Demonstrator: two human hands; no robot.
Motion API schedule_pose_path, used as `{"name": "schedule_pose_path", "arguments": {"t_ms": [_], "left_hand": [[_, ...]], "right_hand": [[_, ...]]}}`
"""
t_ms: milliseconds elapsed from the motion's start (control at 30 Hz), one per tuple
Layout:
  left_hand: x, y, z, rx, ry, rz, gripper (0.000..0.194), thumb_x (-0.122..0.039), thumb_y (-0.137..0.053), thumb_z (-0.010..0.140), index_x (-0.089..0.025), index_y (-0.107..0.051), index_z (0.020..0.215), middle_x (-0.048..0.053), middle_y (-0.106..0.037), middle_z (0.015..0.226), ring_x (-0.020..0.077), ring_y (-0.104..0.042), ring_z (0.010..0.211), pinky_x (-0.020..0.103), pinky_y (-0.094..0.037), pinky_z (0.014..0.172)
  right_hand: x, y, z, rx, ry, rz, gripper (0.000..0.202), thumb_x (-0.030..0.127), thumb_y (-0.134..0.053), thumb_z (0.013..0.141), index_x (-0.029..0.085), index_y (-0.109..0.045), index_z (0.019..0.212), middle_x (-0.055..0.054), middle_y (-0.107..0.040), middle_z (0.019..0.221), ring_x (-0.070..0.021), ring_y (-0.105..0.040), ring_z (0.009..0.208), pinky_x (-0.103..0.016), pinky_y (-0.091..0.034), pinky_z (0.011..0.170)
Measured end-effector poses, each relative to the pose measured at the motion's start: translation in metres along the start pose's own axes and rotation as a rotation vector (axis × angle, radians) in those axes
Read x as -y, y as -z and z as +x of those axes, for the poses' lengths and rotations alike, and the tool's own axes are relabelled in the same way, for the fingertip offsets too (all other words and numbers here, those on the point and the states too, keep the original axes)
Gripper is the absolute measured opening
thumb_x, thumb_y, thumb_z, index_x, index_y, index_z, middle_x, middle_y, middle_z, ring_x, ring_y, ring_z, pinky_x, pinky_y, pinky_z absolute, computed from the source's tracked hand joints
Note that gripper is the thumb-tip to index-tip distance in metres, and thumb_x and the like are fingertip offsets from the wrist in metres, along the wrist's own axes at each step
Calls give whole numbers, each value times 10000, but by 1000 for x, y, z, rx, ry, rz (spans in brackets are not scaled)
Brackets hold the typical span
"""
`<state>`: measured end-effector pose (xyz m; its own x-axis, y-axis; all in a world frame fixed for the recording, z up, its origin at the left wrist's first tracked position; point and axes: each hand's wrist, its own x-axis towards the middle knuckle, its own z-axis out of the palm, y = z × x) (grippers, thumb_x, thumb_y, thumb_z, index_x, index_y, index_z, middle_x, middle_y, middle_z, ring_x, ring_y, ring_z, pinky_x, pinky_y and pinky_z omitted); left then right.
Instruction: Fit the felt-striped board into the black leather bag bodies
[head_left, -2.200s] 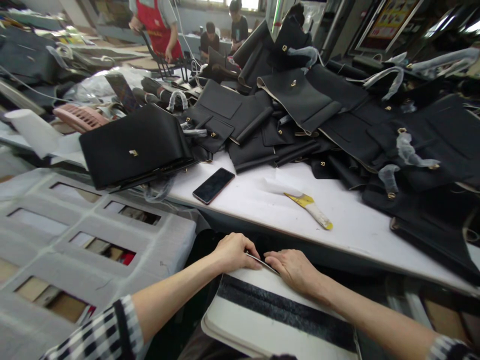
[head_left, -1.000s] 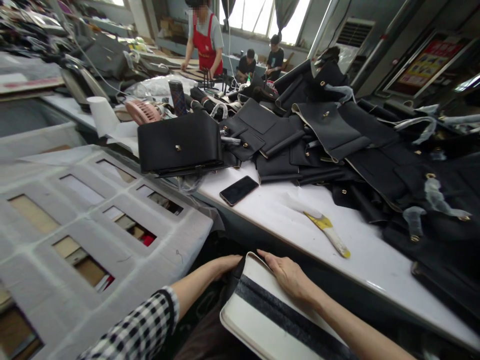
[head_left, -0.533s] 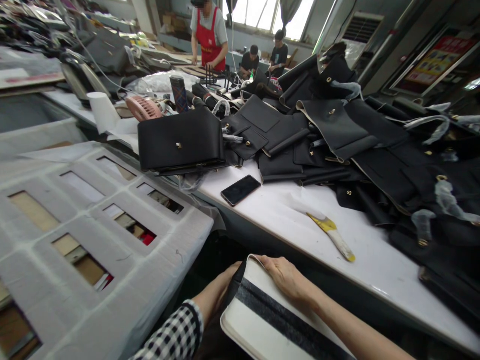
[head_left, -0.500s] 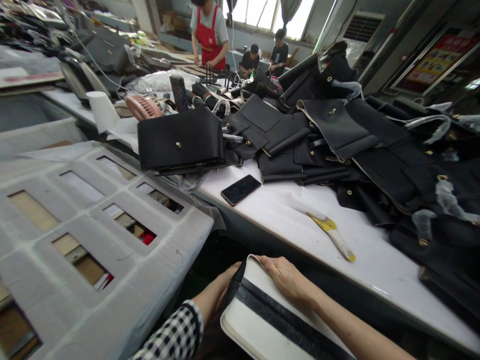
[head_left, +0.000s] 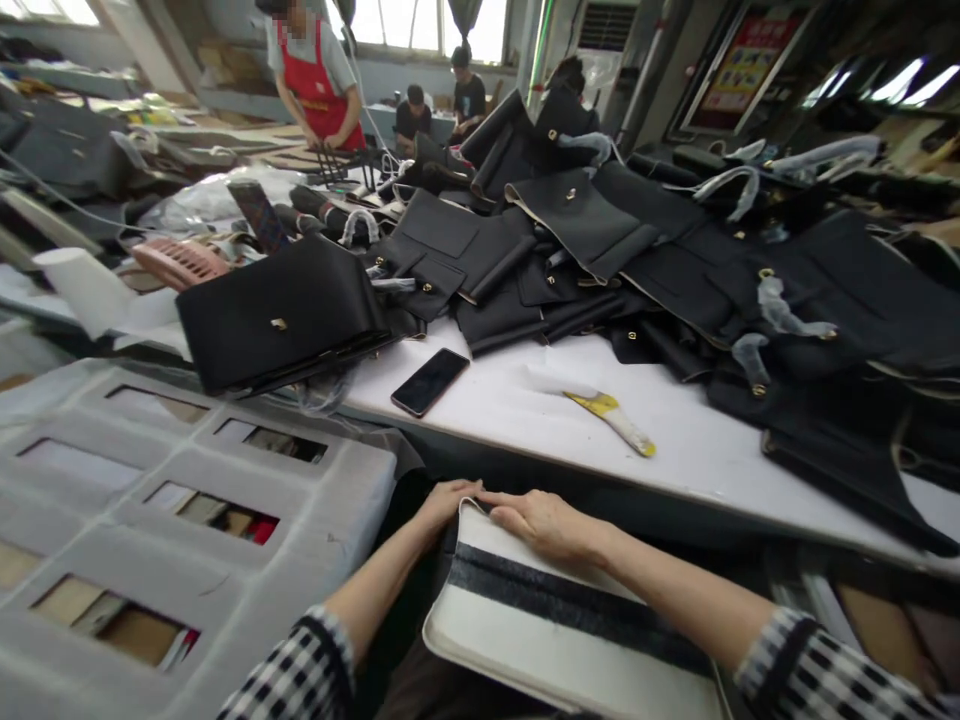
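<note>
Across my lap lies a stiff white bag piece [head_left: 540, 640] with a broad black band, which looks like a handbag turned inside out. At its far left corner, my left hand [head_left: 442, 507] is closed on the edge, fingertips at the rim. My right hand [head_left: 547, 523] grips the same far edge just beside it, thumb on the white side and fingers over the rim. The two hands' fingertips nearly meet. What lies under the fingers is hidden.
A white-topped table [head_left: 510, 400] holds a phone [head_left: 430, 381], a yellow-and-white brush-like tool [head_left: 615, 418], a finished black bag [head_left: 281, 315] and a heap of black bag pieces [head_left: 585, 230]. Left is a covered rack with openings [head_left: 247, 580]. A person in a red apron [head_left: 322, 85] stands beyond.
The view has swung to the right, so the table things sit further left. My left hand has come up to the corner, its fingers now showing near my right hand's fingers.
</note>
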<state>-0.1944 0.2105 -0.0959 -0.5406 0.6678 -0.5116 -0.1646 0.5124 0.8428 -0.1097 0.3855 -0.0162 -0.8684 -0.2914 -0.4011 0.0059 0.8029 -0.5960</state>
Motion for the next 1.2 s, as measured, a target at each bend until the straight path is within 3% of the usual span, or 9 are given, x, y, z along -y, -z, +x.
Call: {"name": "schedule_pose_path", "arguments": {"t_ms": [67,200,267,367,567,700,900,1067,1200], "left_hand": [[-16,14,0,20,-34,21,565,-610,-419,927,-105,-644,1044,88,-656,938,196,-598,854,317,-461,769],[-54,35,-4,245,-78,123,461,-559,-761,671,-141,-705,858,10,-644,749,146,-544,701,248,-401,656],[-68,38,-2,343,-60,202,419,-486,-834,579,-155,-704,801,-9,-631,697,133,-515,645,240,-380,607],[-80,38,8,438,7,306,427,-496,-832,560,-158,-667,762,-23,-587,629,127,-486,579,239,-368,547],[-84,39,28,586,157,416,513,-546,-813,561,-164,-578,807,-39,-538,658,123,-487,567,227,-389,496],[-80,40,31,635,214,353,517,-533,-814,585,-174,-522,815,-51,-495,703,103,-449,586,206,-345,489],[-80,38,34,668,204,353,485,-551,-766,676,-184,-466,775,-67,-426,629,99,-348,580,225,-251,504],[-77,35,40,669,177,410,469,-560,-744,717,-195,-453,766,-67,-399,628,108,-324,599,239,-226,511],[-75,32,44,639,137,533,494,-610,-730,709,-191,-468,730,-59,-400,607,118,-345,605,245,-240,517]], "right_hand": [[-7,5,-10,43,-15,9,514,504,-259,1012,346,-365,1489,-98,-631,1282,-330,-632,1094,-480,-461,931],[-26,10,-33,104,-56,93,560,569,-299,993,344,-325,1505,-122,-599,1322,-350,-603,1141,-518,-442,953],[-37,13,-46,114,-58,150,551,580,-319,987,364,-339,1494,-96,-552,1385,-342,-566,1203,-519,-416,1000],[-56,18,-68,143,-76,208,530,574,-371,977,389,-363,1473,-45,-503,1434,-319,-532,1253,-492,-399,1041],[-93,32,-122,149,-203,289,502,530,-499,937,372,-468,1413,-14,-566,1371,-292,-549,1239,-426,-416,1046],[-109,33,-144,114,-251,388,460,462,-532,932,356,-512,1379,-6,-568,1365,-283,-554,1235,-410,-422,1042],[-119,29,-141,75,-230,532,420,410,-588,905,316,-584,1314,0,-596,1323,-269,-574,1213,-371,-422,1048],[-120,29,-135,131,-227,477,439,444,-514,948,296,-549,1360,-9,-581,1345,-260,-567,1223,-352,-430,1038],[-111,29,-123,180,-298,364,450,532,-471,955,359,-539,1365,-16,-581,1349,-319,-540,1246,-457,-417,1036]]}}
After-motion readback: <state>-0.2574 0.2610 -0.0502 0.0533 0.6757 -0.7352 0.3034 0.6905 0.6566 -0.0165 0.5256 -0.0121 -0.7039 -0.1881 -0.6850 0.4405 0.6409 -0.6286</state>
